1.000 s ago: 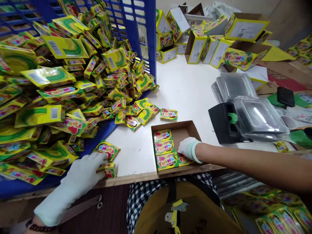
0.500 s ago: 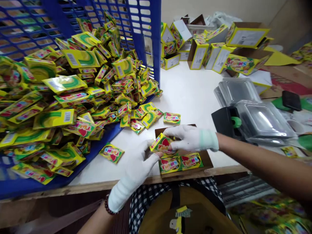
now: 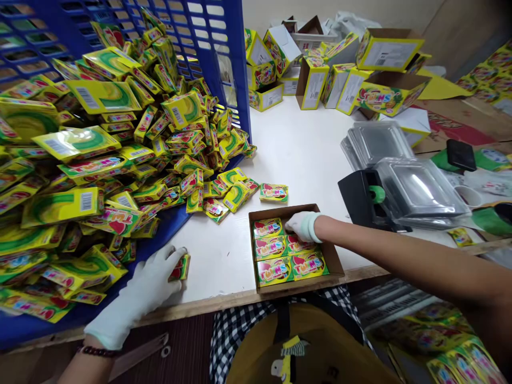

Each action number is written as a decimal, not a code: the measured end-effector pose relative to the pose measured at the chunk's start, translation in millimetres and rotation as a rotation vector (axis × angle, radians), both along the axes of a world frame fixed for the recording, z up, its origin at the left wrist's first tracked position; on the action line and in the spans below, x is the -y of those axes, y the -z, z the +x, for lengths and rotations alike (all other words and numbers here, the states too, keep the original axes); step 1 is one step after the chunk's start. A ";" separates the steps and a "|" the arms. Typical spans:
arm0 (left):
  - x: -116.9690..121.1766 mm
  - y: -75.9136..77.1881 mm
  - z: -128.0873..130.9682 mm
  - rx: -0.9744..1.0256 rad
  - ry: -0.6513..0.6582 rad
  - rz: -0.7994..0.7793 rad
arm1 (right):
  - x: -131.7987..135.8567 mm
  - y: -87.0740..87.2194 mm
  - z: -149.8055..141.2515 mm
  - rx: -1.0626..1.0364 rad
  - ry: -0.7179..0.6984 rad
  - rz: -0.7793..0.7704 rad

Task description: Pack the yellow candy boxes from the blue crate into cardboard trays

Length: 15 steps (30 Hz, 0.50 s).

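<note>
Five printed "Twins" packs (image 3: 274, 271) show face up in the open brown carton (image 3: 336, 266), three down its left side and two on the right, nearest the table edge. Carton sits on the white table (image 3: 296, 144), at the front edge. Right hand (image 3: 304, 226), gloved, reaches into the back right of the carton, fingers curled down; can't tell if it has hold of a pack. Left hand (image 3: 154, 282), also gloved, is part-open on the table left of the carton, fingers and thumb bent around a loose pack (image 3: 181, 268); how firm the grip is, can't tell. Single pack (image 3: 274, 193) lies flat just behind the carton. Large heap of packs (image 3: 108, 165) fills the blue crate (image 3: 246, 80) at left, some spilling onto the table. Black tape dispenser (image 3: 362, 197) with green tape (image 3: 377, 194) right of the carton, touching stacked clear plastic trays (image 3: 420, 186). Yellow display boxes (image 3: 314, 85), several open, crowd the back of the table. Dark phone-like object (image 3: 461, 155) far right. More packs (image 3: 464, 362) at lower right, below table level.
</note>
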State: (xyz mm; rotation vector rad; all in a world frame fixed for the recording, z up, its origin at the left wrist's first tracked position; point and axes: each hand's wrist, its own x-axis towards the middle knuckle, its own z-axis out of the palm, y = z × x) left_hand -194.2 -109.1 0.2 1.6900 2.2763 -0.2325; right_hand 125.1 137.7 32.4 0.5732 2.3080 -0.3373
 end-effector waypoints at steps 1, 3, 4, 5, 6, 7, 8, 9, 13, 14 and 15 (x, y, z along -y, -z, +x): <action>2.4 2.7 -1.5 0.010 -0.003 -0.002 | -0.7 3.7 4.7 -0.027 0.012 0.017; 5.6 2.7 -2.8 0.028 0.021 0.026 | -1.7 10.0 14.2 -0.078 0.022 0.041; 6.1 -0.8 -1.4 0.039 0.023 0.044 | -1.8 12.4 18.3 -0.093 0.017 0.046; 5.8 -6.8 2.1 0.054 0.018 0.053 | -1.4 14.0 21.5 -0.102 0.012 0.048; 4.4 -15.0 8.1 0.074 0.008 0.062 | -0.3 14.3 23.6 -0.116 0.010 0.045; 1.6 -24.9 16.7 0.095 -0.002 0.079 | 1.7 13.0 24.5 -0.145 0.017 0.037; -2.6 -35.5 27.9 0.128 -0.008 0.113 | 4.9 9.7 24.2 -0.198 0.035 0.022; -8.4 -46.2 41.1 0.166 0.008 0.176 | 9.4 4.1 22.7 -0.285 0.066 -0.002; -41.8 -78.3 104.3 0.195 0.218 0.428 | 33.1 -37.7 8.0 -0.813 0.217 -0.151; -50.6 -82.6 119.4 0.190 0.276 0.475 | 36.7 -49.6 3.8 -0.910 0.217 -0.187; -59.0 -85.3 133.0 0.188 0.319 0.520 | 37.8 -60.5 0.4 -0.966 0.193 -0.215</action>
